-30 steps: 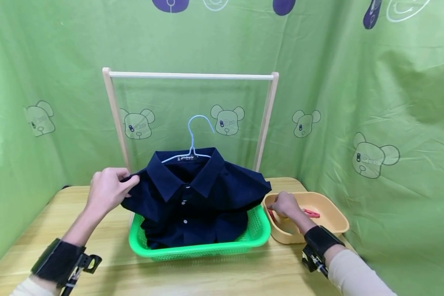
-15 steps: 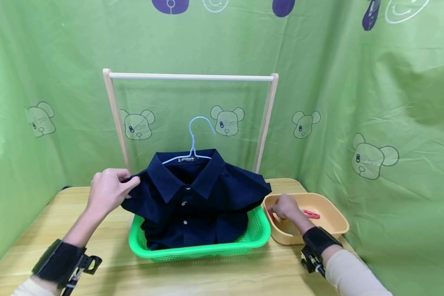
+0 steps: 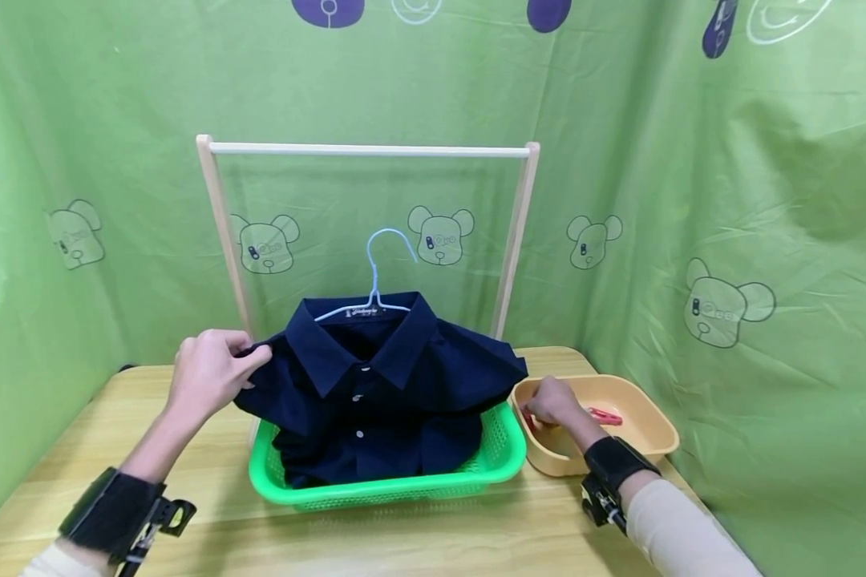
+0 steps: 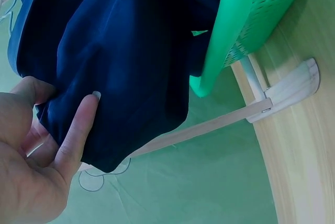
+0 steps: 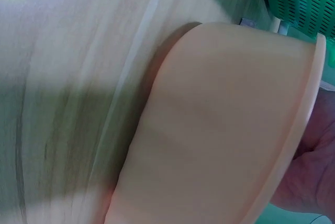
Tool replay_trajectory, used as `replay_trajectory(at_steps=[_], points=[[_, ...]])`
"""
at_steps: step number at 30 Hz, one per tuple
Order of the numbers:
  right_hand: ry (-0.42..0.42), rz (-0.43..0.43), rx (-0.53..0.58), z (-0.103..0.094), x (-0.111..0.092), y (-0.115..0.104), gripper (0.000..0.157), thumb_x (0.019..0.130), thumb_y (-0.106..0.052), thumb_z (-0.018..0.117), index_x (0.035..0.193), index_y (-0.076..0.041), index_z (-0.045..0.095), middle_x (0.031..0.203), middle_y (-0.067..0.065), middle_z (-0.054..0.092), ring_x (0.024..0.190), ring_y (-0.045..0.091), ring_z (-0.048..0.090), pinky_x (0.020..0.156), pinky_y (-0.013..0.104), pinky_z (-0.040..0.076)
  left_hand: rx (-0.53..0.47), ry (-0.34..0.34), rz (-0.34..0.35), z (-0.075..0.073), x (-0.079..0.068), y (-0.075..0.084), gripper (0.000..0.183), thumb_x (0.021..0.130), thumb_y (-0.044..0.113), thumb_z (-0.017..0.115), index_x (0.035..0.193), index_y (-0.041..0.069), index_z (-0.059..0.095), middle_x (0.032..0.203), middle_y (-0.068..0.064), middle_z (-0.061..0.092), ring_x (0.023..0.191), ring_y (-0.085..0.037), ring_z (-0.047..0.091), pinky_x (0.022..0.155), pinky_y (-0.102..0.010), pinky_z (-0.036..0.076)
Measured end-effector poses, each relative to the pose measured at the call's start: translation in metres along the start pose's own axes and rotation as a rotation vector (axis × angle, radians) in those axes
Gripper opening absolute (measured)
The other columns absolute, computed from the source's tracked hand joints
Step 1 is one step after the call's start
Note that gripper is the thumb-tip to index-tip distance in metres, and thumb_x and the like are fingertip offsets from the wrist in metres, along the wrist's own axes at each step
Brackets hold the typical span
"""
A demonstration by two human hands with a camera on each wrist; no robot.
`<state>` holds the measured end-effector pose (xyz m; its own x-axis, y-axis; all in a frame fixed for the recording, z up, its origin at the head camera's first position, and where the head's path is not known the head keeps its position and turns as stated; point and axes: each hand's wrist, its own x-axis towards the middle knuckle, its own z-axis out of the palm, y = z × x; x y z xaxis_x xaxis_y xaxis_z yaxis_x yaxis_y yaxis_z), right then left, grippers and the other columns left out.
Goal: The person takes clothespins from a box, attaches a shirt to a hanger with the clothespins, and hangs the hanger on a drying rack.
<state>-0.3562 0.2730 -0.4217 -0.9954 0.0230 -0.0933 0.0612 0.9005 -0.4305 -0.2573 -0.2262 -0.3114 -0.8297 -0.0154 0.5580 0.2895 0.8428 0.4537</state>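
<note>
A dark navy button-up shirt (image 3: 361, 401) hangs on a light blue wire hanger (image 3: 375, 272), its lower part bunched in a green perforated basket (image 3: 404, 487). My left hand (image 3: 212, 369) pinches the shirt's shoulder edge at the left between thumb and fingers; the left wrist view shows this hand (image 4: 47, 156) close on the dark cloth. My right hand (image 3: 554, 402) reaches down into an orange plastic basin (image 3: 653, 425). Close by its fingertips lies a red clothespin (image 3: 528, 420). Whether the fingers grip it is hidden. Another red clothespin (image 3: 604, 416) lies behind the hand.
Behind the basket stands a wooden rack with a white rail (image 3: 371, 149). The wooden table (image 3: 375, 537) carries everything. Green printed curtains (image 3: 657, 280) enclose the back and sides. The basin sits against the basket's right end.
My right hand has lowered slightly in the basin and its fingers are drawn in more. The left hand keeps its pinch on the shirt. The head view shifts slightly.
</note>
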Motion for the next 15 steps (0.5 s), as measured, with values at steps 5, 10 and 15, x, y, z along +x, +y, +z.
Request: replay_trajectory(at_steps=[5,10,15], points=[[0.009,0.009,0.004,0.0027,0.0034,0.0016,0.025,0.082,-0.012,0.071,0.059,-0.005,0.065,0.046,-0.004,0.051,0.043,0.011,0.053,0.045,0.02,0.038,0.002,0.002,0.0,0.0004,0.0012,0.0007,0.044,0.088,0.028,0.068,0.052,0.02,0.045,0.05,0.007,0.065,0.048,-0.004,0.064,0.043,-0.029,0.033],[0.013,0.014,-0.019,0.0042,0.0051,0.0004,0.022,0.082,-0.012,0.072,0.061,-0.006,0.066,0.051,-0.002,0.054,0.045,0.01,0.052,0.046,0.02,0.039,0.007,0.01,-0.002,0.0008,0.0013,0.0016,0.044,0.087,0.028,0.068,0.051,0.02,0.044,0.049,0.008,0.064,0.047,-0.004,0.064,0.044,-0.029,0.033],[0.026,-0.004,-0.063,0.0041,0.0058,0.0006,0.019,0.079,-0.012,0.072,0.062,-0.007,0.066,0.056,0.0,0.057,0.048,0.013,0.053,0.049,0.022,0.041,0.003,0.015,0.0,0.0007,0.0009,0.0018,0.044,0.087,0.028,0.068,0.051,0.019,0.044,0.049,0.007,0.065,0.047,-0.003,0.064,0.044,-0.029,0.032]])
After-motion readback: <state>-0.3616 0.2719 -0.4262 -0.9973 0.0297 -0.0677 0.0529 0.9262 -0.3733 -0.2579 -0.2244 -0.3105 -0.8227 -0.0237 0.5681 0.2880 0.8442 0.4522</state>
